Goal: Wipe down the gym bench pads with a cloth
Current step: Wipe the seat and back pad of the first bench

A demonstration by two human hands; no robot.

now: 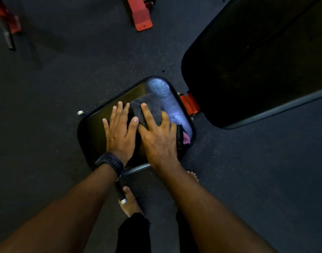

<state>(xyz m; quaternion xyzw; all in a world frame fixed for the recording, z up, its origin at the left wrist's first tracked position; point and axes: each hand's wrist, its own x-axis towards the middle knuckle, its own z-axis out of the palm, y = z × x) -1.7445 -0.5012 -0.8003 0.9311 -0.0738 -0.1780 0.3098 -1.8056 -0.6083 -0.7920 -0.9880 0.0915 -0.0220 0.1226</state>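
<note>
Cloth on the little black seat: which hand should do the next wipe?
Probably the right hand: it lies on the cloth, fingers bent over it, on the seat pad. The left hand lies flat on the bare pad beside the cloth.

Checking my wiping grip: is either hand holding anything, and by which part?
The right hand holds the cloth against the seat pad, thumb on top, fingers curled over its right side. The left hand lies flat, holding nothing.
</note>
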